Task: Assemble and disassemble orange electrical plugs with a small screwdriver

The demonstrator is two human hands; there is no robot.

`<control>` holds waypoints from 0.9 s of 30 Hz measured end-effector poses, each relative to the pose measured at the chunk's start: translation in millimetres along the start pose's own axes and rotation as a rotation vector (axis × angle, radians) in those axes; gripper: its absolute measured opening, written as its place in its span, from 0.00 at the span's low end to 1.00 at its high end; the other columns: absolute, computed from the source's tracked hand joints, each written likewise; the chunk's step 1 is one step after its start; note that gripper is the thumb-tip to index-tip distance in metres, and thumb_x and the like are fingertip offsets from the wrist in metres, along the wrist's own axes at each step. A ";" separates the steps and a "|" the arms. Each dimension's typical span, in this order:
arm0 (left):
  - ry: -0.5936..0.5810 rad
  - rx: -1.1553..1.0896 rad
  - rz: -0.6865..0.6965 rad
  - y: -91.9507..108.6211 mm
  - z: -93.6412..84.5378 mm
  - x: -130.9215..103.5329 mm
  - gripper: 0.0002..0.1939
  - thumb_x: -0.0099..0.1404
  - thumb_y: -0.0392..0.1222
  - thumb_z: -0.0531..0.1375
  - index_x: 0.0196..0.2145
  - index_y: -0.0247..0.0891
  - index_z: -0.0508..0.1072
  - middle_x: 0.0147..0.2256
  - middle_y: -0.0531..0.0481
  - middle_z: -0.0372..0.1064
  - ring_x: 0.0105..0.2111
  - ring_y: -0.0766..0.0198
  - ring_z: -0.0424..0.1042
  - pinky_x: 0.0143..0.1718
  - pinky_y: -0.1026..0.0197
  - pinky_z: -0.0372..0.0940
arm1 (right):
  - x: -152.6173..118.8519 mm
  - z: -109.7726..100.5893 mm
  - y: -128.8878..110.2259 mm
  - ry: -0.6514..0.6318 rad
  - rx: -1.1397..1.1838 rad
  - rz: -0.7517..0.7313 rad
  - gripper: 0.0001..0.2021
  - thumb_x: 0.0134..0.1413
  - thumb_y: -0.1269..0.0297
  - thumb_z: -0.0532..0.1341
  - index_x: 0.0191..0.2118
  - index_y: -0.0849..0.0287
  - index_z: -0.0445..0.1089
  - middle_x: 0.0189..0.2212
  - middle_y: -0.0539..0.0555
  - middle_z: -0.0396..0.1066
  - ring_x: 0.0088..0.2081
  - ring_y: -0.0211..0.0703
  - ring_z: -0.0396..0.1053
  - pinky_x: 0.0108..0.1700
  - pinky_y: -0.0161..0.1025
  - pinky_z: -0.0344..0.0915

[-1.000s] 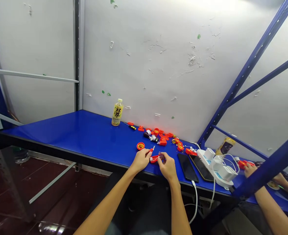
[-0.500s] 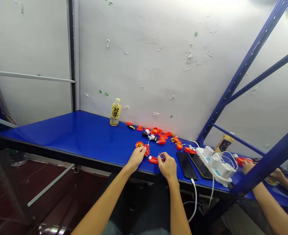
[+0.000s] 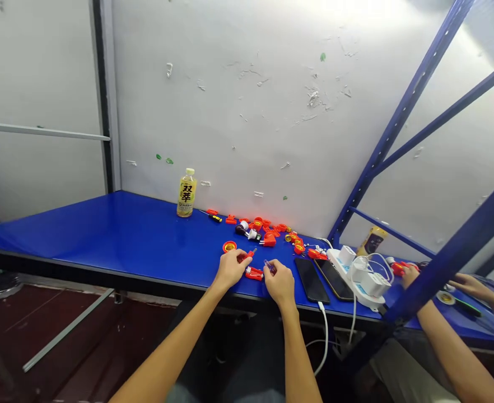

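Observation:
My left hand (image 3: pixel 231 268) pinches a small red plastic part (image 3: pixel 247 257) near the front of the blue table (image 3: pixel 146 240). Just behind that hand lies a red ring with a gold-coloured inside (image 3: pixel 229 247). To the right, my right hand (image 3: pixel 279 280) is closed on a small clear purplish tool (image 3: pixel 269 265), which looks like a screwdriver handle; its tip is too small to make out. Between the two hands a red and white part (image 3: pixel 254 273) rests on the tabletop.
Several red parts (image 3: pixel 269 239) and a screwdriver (image 3: pixel 214 218) lie toward the wall, by a yellow bottle (image 3: pixel 186 193). Two phones (image 3: pixel 311 280) and a white power strip (image 3: pixel 356 280) with chargers stand right. Beyond a blue post (image 3: pixel 452 246), another person's hands work.
The view has turned slightly to the right. My left hand has lifted and tilted the red part, away from the red ring. My right hand keeps its hold on the tool.

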State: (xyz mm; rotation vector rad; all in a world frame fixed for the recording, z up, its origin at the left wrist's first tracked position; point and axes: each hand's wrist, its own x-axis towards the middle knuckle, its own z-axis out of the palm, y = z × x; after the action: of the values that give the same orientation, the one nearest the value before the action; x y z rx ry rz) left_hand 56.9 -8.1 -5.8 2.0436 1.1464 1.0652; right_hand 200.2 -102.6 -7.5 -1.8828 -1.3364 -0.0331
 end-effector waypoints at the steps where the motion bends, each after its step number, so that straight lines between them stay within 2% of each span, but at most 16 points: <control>1: 0.000 0.109 0.025 1.4 1.5 3.7 0.07 0.61 0.41 0.62 0.36 0.36 0.77 0.37 0.46 0.76 0.38 0.57 0.74 0.42 0.59 0.66 | 0.4 -0.3 -0.1 -0.004 0.000 0.009 0.09 0.56 0.60 0.57 0.34 0.53 0.74 0.29 0.52 0.77 0.31 0.45 0.72 0.30 0.37 0.54; 3: 0.000 0.255 0.054 3.3 4.1 10.0 0.05 0.58 0.37 0.64 0.34 0.35 0.77 0.38 0.43 0.75 0.42 0.53 0.72 0.44 0.57 0.65 | 0.7 -0.4 0.0 -0.011 0.002 0.027 0.09 0.57 0.59 0.56 0.34 0.52 0.74 0.28 0.52 0.76 0.32 0.45 0.71 0.30 0.37 0.54; 5: -0.010 0.293 0.053 3.8 5.1 13.5 0.05 0.57 0.35 0.65 0.34 0.35 0.76 0.39 0.42 0.74 0.44 0.51 0.70 0.45 0.56 0.63 | 0.5 0.0 1.0 -0.010 0.005 0.033 0.09 0.57 0.59 0.56 0.33 0.52 0.73 0.28 0.51 0.76 0.32 0.45 0.71 0.30 0.37 0.54; 9: -0.022 0.339 0.062 1.0 3.4 12.9 0.05 0.59 0.38 0.65 0.35 0.36 0.77 0.40 0.43 0.72 0.45 0.53 0.69 0.46 0.56 0.61 | 2.8 1.7 6.4 0.001 0.037 0.020 0.09 0.56 0.59 0.57 0.35 0.53 0.74 0.28 0.51 0.76 0.31 0.45 0.72 0.31 0.37 0.57; 12: -0.028 0.332 0.052 -2.5 2.1 10.9 0.07 0.58 0.39 0.66 0.36 0.36 0.78 0.41 0.44 0.72 0.44 0.54 0.69 0.45 0.57 0.62 | 15.5 3.2 11.2 -0.018 0.103 -0.039 0.11 0.56 0.60 0.57 0.38 0.53 0.76 0.31 0.52 0.78 0.33 0.45 0.73 0.34 0.37 0.61; 16: -0.030 0.318 0.059 -4.3 1.8 10.0 0.07 0.58 0.38 0.66 0.36 0.37 0.78 0.40 0.45 0.72 0.44 0.55 0.69 0.44 0.58 0.62 | 48.7 11.2 11.9 -0.157 0.106 -0.161 0.12 0.57 0.60 0.57 0.39 0.53 0.77 0.34 0.53 0.78 0.36 0.45 0.73 0.37 0.37 0.63; 20: -0.035 0.333 0.050 -1.9 1.0 8.6 0.07 0.59 0.38 0.65 0.38 0.38 0.78 0.41 0.45 0.72 0.45 0.54 0.69 0.46 0.57 0.62 | 77.1 29.3 9.8 -0.280 0.120 -0.184 0.10 0.52 0.59 0.61 0.29 0.56 0.77 0.25 0.49 0.75 0.29 0.40 0.70 0.32 0.34 0.61; 23: -0.039 0.341 0.052 -0.8 1.0 7.1 0.06 0.60 0.40 0.65 0.37 0.39 0.78 0.40 0.46 0.72 0.44 0.55 0.69 0.45 0.58 0.62 | 84.2 40.6 10.7 -0.334 0.129 -0.186 0.07 0.48 0.62 0.63 0.27 0.57 0.77 0.22 0.48 0.74 0.27 0.39 0.70 0.30 0.32 0.61; 27: -0.033 0.342 0.059 -2.0 3.7 6.6 0.04 0.61 0.39 0.64 0.35 0.38 0.75 0.40 0.46 0.71 0.44 0.56 0.68 0.43 0.58 0.62 | 82.6 43.2 11.3 -0.335 0.091 -0.177 0.05 0.48 0.64 0.63 0.29 0.55 0.77 0.26 0.49 0.75 0.31 0.40 0.71 0.32 0.33 0.61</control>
State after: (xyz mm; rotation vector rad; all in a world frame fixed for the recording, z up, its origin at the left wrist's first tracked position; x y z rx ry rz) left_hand 61.2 -1.7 -6.8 2.3600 1.3329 0.9074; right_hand 227.8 -12.9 -6.2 -1.7402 -1.6977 0.2593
